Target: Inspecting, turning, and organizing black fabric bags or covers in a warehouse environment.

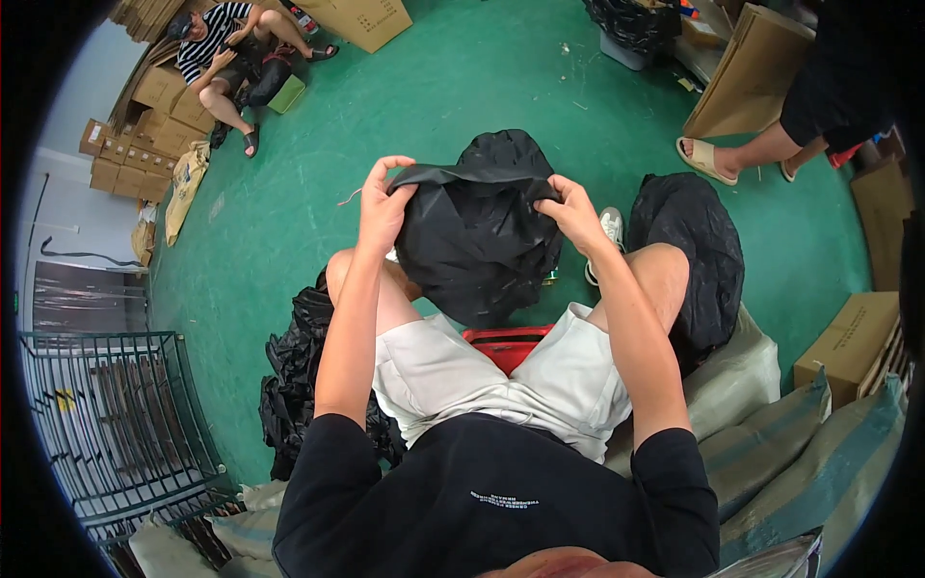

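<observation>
I sit with a crumpled black plastic bag (472, 241) held up over my knees. My left hand (383, 207) grips its upper left edge, fingers pinched on the folded rim. The upper right edge is pinched in my right hand (573, 214). The bag hangs down between both hands and hides part of my legs. Behind it on the floor lies another black bundle (506, 152). A red seat (506, 345) shows between my thighs.
A filled black bag (696, 255) stands by my right knee, and more black bags (299, 385) lie at my left. Grey-green sacks (790, 443) pile at the right, a metal rack (116, 414) at the left. Cardboard boxes (853, 342) ring the green floor. One person sits far left (231, 58); another's sandalled feet (708, 159) are at upper right.
</observation>
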The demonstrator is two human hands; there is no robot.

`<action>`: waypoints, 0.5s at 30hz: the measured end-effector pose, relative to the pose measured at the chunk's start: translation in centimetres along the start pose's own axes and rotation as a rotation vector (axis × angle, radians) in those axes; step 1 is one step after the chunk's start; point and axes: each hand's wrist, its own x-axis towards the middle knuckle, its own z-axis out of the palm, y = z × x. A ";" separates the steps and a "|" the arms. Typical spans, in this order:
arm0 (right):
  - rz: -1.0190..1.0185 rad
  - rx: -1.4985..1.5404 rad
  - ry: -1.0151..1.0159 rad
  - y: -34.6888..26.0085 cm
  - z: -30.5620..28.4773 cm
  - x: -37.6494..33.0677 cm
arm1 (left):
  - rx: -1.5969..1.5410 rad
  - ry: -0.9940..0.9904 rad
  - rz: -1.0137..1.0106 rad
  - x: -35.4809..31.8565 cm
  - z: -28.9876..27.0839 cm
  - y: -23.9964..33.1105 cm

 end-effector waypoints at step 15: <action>-0.092 -0.116 -0.007 -1.9 1.7 -0.7 | -0.417 -0.431 -0.316 -0.8 -2.3 -0.7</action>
